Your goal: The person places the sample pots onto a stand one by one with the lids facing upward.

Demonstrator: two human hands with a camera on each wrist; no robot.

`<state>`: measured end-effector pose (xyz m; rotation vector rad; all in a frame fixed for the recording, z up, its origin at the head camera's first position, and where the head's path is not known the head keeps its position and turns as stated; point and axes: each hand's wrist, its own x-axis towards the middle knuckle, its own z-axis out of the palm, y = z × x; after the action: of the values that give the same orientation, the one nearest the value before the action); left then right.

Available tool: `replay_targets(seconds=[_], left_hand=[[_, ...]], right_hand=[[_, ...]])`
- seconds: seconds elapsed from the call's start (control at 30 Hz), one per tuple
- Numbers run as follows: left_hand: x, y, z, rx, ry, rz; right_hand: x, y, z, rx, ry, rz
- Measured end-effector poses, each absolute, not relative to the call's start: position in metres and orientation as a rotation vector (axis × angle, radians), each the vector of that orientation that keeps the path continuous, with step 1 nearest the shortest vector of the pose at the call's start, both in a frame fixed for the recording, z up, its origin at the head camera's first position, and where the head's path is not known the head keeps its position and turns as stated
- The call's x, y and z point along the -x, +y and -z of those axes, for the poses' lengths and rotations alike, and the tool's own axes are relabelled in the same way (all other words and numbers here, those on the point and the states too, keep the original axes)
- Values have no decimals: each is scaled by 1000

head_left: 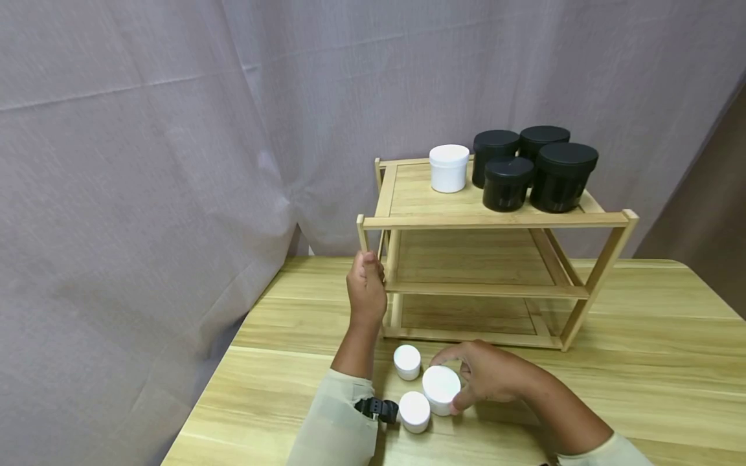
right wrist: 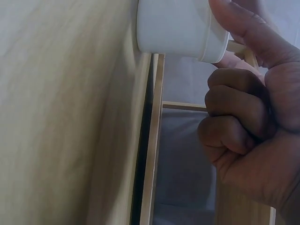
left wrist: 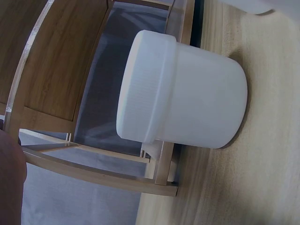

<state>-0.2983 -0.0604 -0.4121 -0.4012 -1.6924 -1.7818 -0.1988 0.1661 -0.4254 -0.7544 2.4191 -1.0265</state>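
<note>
Firstly, right hand (head_left: 492,374): thumb and forefinger pinch the large white jar (head_left: 440,389); other fingers (right wrist: 234,105) folded toward the palm. Large white jar: to the left of this hand's knuckles, upright, lid uppermost, long axis vertical; whether its base bears on the bench (head_left: 262,369) cannot be told. Left of the pinch, two small white jars, upright: one (head_left: 414,412) close beside the large jar on the wearer's side, one (head_left: 407,362) nearer the rack. Ahead of the right hand: wooden rack (head_left: 486,289), three-tiered, its bottom tier's front edge just past the forefinger. Left hand (head_left: 366,288): farther from the large jar than the right, ahead and leftward of it, wrapped round the rack's left front post (head_left: 363,236). Farthest, on the top tier: one white jar (head_left: 449,169), four black jars (head_left: 564,178).
</note>
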Motion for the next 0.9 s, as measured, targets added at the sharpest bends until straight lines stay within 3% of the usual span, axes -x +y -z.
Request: replay_targets(seconds=[0.9], left_hand=[[298, -60, 412, 402, -1698, 1786]], right_hand=[[212, 181, 446, 864, 2133, 1269]])
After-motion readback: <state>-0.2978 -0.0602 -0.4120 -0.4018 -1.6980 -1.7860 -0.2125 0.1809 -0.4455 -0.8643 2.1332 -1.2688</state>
